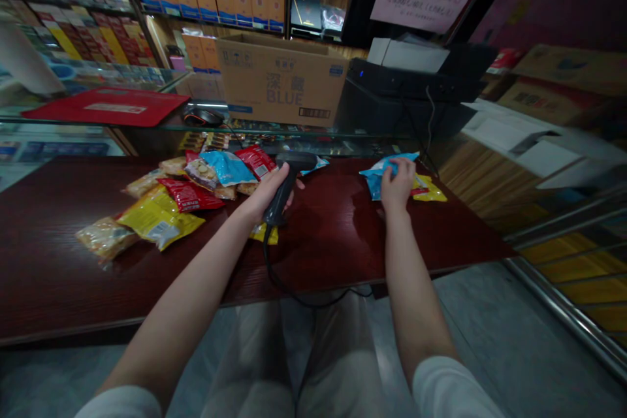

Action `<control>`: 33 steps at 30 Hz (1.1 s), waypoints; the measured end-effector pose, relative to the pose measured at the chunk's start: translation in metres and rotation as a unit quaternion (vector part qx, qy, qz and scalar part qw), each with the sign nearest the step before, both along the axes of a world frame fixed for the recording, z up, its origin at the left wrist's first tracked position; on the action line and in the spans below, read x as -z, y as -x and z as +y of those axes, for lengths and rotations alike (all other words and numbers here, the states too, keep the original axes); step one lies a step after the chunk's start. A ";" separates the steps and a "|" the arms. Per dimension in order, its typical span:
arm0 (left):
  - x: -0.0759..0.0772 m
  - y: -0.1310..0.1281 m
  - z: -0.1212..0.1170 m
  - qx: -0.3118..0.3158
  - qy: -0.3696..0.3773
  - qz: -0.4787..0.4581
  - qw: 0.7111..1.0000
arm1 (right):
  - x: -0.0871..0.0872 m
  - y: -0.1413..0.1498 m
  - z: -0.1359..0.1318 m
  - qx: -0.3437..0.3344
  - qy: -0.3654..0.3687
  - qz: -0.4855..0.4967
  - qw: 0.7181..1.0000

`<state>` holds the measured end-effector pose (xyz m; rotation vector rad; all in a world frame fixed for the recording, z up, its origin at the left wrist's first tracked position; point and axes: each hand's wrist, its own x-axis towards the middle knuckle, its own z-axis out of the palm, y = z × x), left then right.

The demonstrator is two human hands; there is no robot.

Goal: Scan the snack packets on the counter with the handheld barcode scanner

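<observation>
My left hand [267, 196] is wrapped round the handle of a black barcode scanner [283, 194], its cable dropping toward the table edge. On the right, my right hand [398, 184] has its fingers closed on a blue snack bag [374, 179]. A yellow snack bag [432, 191] lies right beside that hand. Left of the scanner is a loose pile with a yellow bag [155, 214], a red bag [190, 194], a blue bag [229, 168] and a clear pack of pale food [105, 238]. Part of another yellow bag [266, 232] shows beneath the scanner.
A dark red wooden table [323, 248] carries the bags. Behind it, a glass counter holds a cardboard box [284, 81], a black mouse [203, 117] and a red mat [108, 106]. A black machine [416, 81] stands at the back right. Metal rails [563, 297] run along the right.
</observation>
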<state>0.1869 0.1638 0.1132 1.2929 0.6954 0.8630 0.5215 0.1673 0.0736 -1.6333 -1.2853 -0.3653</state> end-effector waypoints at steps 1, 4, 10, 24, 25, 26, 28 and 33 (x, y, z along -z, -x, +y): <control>0.000 0.001 0.001 -0.002 0.002 0.001 1.000 | 0.000 -0.007 -0.003 0.042 0.025 0.007 0.999; 0.000 0.004 0.005 -0.009 0.010 0.000 1.000 | -0.001 -0.018 -0.012 0.171 0.085 0.025 0.981; 0.004 0.007 0.013 -0.023 0.013 -0.033 0.999 | -0.002 -0.015 -0.017 0.229 0.109 0.028 0.967; 0.002 0.007 0.011 -0.051 0.015 -0.083 0.995 | 0.003 -0.010 -0.017 0.170 0.174 -0.014 0.970; 0.003 0.007 0.012 -0.052 0.015 -0.083 0.995 | 0.003 -0.010 -0.017 0.179 0.174 -0.009 0.968; 0.003 0.007 0.012 -0.052 0.016 -0.083 0.995 | 0.003 -0.010 -0.017 0.192 0.171 -0.003 0.966; 0.004 0.007 0.013 -0.052 0.015 -0.080 0.995 | 0.002 -0.010 -0.017 0.217 0.161 0.006 0.963; 0.000 0.009 0.012 -0.054 0.013 -0.074 0.996 | 0.000 -0.006 -0.017 0.187 0.118 -0.025 0.975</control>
